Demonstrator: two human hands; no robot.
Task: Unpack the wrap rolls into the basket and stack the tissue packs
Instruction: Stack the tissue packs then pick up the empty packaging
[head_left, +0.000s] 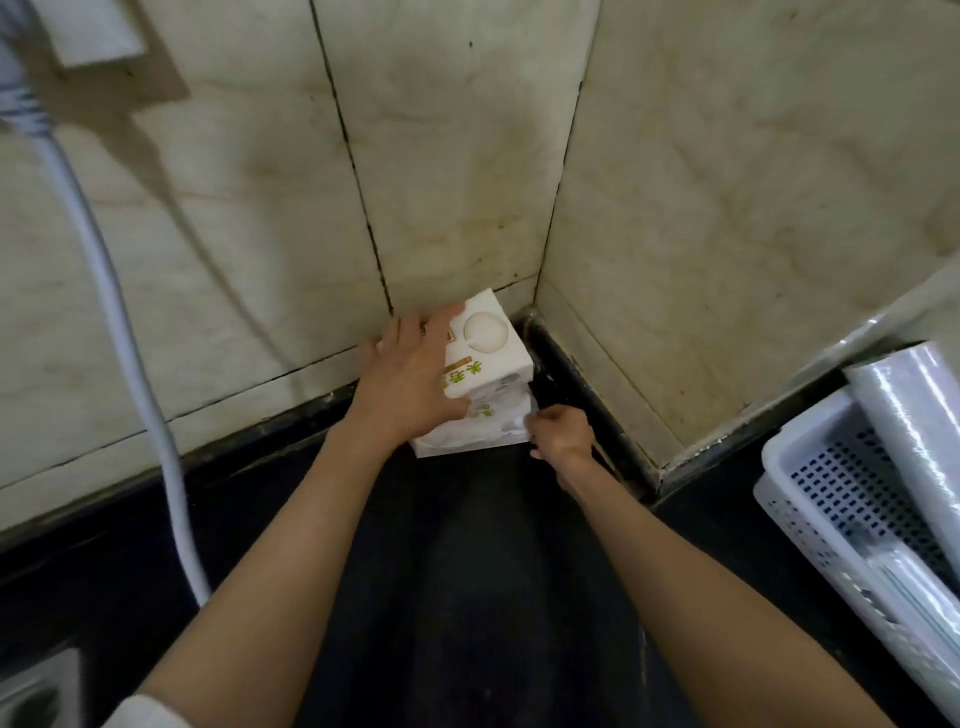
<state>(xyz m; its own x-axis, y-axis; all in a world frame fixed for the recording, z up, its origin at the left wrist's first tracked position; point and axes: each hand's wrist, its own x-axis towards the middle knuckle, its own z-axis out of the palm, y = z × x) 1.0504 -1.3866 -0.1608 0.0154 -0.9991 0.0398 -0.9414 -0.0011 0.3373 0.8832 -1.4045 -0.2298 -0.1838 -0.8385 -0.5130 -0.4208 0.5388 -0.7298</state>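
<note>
White tissue packs with green and gold print are stacked in the tiled corner of the dark counter. My left hand (415, 374) lies flat over the top tissue pack (491, 345), fingers spread across its left part. My right hand (558, 431) pinches the right end of the lower tissue pack (467, 441) at counter level. At the right edge stands a white perforated basket (810, 499) with a clear wrap roll (914, 410) lying in it.
Beige marble tiles form the walls meeting in the corner just behind the stack. A white cable (130, 364) hangs down the left side from a plug. A socket strip (36, 696) sits at the bottom left on the black counter (467, 571).
</note>
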